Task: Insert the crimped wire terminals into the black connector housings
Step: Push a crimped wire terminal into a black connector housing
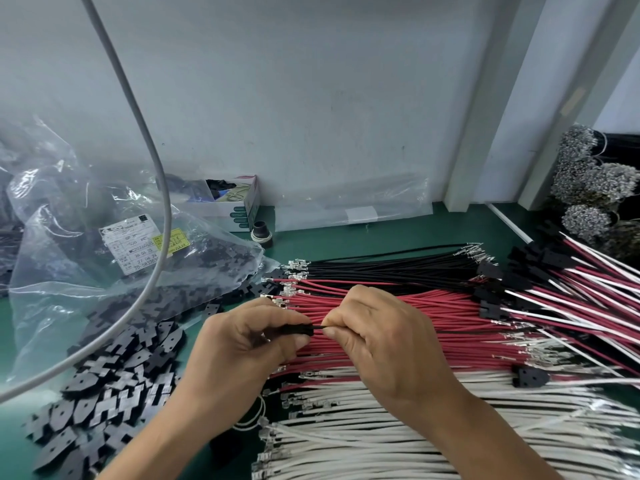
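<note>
Above the red wires (398, 323), the left hand (242, 344) gripped a black housing (294, 331); the right hand (377, 337) pinched what looked like a black wire (320, 327) at its mouth.

Black connector housing (297, 331) held level above red wires (398, 306), thin black wire (320, 327) entering its right end

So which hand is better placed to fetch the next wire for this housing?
Right, probably. The right hand pinches the thin black wire directly above the red wire bundle, while the left hand grips the small black plastic connector housing and would need to keep it steady.
</note>
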Available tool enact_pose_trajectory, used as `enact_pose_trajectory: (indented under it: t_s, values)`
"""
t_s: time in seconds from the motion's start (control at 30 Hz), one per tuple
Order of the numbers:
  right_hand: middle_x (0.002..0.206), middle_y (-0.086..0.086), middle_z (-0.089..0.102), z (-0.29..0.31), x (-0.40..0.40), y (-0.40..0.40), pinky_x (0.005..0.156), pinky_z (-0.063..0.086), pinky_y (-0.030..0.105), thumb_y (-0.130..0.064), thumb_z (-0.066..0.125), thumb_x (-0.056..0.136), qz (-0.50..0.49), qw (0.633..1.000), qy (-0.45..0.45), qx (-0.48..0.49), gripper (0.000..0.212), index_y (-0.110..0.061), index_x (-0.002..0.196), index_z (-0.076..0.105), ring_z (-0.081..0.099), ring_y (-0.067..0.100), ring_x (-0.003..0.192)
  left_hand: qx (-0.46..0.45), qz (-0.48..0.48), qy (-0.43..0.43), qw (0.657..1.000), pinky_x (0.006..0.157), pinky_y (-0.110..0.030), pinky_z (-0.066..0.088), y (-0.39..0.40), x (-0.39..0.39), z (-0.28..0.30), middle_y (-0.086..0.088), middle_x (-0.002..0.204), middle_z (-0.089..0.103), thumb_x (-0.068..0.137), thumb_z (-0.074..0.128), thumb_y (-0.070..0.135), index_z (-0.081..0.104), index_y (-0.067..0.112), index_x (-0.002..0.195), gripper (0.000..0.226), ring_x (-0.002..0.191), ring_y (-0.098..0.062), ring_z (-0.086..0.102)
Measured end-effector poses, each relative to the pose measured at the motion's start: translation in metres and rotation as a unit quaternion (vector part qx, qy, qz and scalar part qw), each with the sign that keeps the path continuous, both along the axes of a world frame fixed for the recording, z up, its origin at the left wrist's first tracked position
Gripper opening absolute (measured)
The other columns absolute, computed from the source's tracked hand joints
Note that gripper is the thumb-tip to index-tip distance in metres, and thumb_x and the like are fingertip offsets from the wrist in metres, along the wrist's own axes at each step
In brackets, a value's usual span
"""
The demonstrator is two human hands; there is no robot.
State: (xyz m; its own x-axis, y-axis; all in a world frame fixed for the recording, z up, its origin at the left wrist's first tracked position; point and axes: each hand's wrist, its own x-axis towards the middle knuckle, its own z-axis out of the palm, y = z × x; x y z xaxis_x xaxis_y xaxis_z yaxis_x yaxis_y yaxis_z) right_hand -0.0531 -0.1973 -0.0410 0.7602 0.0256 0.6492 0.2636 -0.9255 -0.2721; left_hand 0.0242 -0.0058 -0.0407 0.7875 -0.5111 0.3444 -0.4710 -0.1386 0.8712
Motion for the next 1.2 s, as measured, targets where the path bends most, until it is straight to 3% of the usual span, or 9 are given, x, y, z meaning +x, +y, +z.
enact_pose_trajectory:
  t_s: [0.2, 0.33, 0.4, 0.53, 0.67, 0.83, 1.0, 1.07, 1.2]
  values:
    - [0.096, -0.001, 0.063, 0.008, 0.0, -0.003, 0.065, 0.047, 0.03, -0.019, 0.07, 0.095, -0.056, 0.991, -0.11, -0.061, 0.006, -0.015, 0.096, 0.075, 0.054, 0.017, 0.086, -0.072, 0.051, 0.059, 0.994, 0.054, -0.017, 0.053, 0.002, 0.006, 0.003, -0.006, 0.075, 0.076, 0.078, 0.079, 0.021, 0.08, 0.035, 0.098, 0.025, 0.059, -0.012, 0.067]
    - [0.091, -0.011, 0.062, -0.003, 0.002, 0.012, 0.068, 0.052, 0.034, -0.032, 0.075, 0.088, -0.012, 0.993, 0.071, -0.092, 0.016, -0.025, 0.102, 0.074, 0.052, 0.012, 0.084, -0.13, 0.093, 0.125, 0.979, 0.05, -0.018, 0.052, 0.007, 0.012, 0.006, -0.011, 0.071, 0.073, 0.077, 0.079, 0.019, 0.082, 0.028, 0.096, 0.02, 0.054, -0.012, 0.062]
    - [0.087, -0.013, 0.059, -0.005, 0.003, 0.014, 0.068, 0.052, 0.033, -0.034, 0.077, 0.086, -0.003, 0.992, 0.109, -0.064, 0.014, -0.028, 0.099, 0.076, 0.051, 0.01, 0.082, -0.135, 0.087, 0.148, 0.976, 0.049, -0.019, 0.051, 0.006, 0.012, 0.006, -0.015, 0.07, 0.072, 0.075, 0.08, 0.021, 0.082, 0.025, 0.093, 0.019, 0.054, -0.014, 0.061]
    - [0.084, -0.016, 0.058, -0.003, 0.004, 0.011, 0.062, 0.046, 0.023, -0.024, 0.077, 0.087, -0.005, 0.994, 0.102, -0.035, 0.004, -0.028, 0.087, 0.075, 0.047, 0.005, 0.08, -0.136, 0.092, 0.159, 0.974, 0.049, -0.02, 0.051, 0.005, 0.014, 0.005, -0.018, 0.07, 0.072, 0.071, 0.081, 0.026, 0.083, 0.023, 0.092, 0.022, 0.054, -0.016, 0.061]
    - [0.096, -0.018, 0.06, -0.007, 0.006, 0.015, 0.074, 0.046, 0.022, -0.034, 0.074, 0.088, 0.003, 0.992, 0.123, -0.006, 0.024, -0.03, 0.112, 0.071, 0.05, 0.005, 0.091, -0.136, 0.097, 0.164, 0.972, 0.048, -0.021, 0.051, 0.006, 0.016, 0.003, -0.019, 0.071, 0.072, 0.069, 0.082, 0.03, 0.083, 0.022, 0.092, 0.024, 0.055, -0.017, 0.061]
    - [0.088, -0.017, 0.061, -0.002, 0.004, 0.013, 0.069, 0.049, 0.021, -0.025, 0.073, 0.09, 0.009, 0.994, 0.11, 0.02, 0.004, -0.026, 0.091, 0.076, 0.051, 0.001, 0.085, -0.136, 0.101, 0.167, 0.971, 0.048, -0.023, 0.051, 0.006, 0.017, 0.003, -0.016, 0.076, 0.075, 0.063, 0.084, 0.038, 0.083, 0.022, 0.092, 0.033, 0.056, -0.017, 0.061]
    - [0.093, -0.012, 0.068, 0.002, 0.002, 0.003, 0.072, 0.055, 0.024, -0.017, 0.067, 0.095, 0.011, 0.994, 0.064, 0.088, 0.013, -0.022, 0.104, 0.076, 0.062, 0.003, 0.085, -0.149, 0.09, 0.209, 0.962, 0.048, -0.025, 0.05, 0.01, 0.021, 0.004, -0.019, 0.079, 0.075, 0.06, 0.086, 0.035, 0.083, 0.015, 0.091, 0.037, 0.055, -0.018, 0.061]
    - [0.094, -0.012, 0.065, 0.004, 0.0, 0.004, 0.07, 0.054, 0.026, -0.02, 0.061, 0.098, 0.022, 0.992, 0.051, 0.111, 0.017, -0.022, 0.108, 0.075, 0.062, 0.004, 0.085, -0.16, 0.057, 0.242, 0.955, 0.048, -0.024, 0.051, 0.011, 0.02, 0.006, -0.021, 0.082, 0.075, 0.061, 0.086, 0.03, 0.082, 0.01, 0.093, 0.038, 0.054, -0.018, 0.06]
    - [0.089, -0.016, 0.063, 0.007, -0.004, 0.007, 0.065, 0.052, 0.026, -0.035, 0.059, 0.096, 0.016, 0.992, 0.017, 0.123, 0.019, -0.025, 0.096, 0.075, 0.062, 0.005, 0.082, -0.167, 0.008, 0.279, 0.946, 0.047, -0.024, 0.05, 0.009, 0.016, 0.009, -0.013, 0.071, 0.071, 0.065, 0.084, 0.025, 0.08, 0.004, 0.093, 0.035, 0.051, -0.019, 0.058]
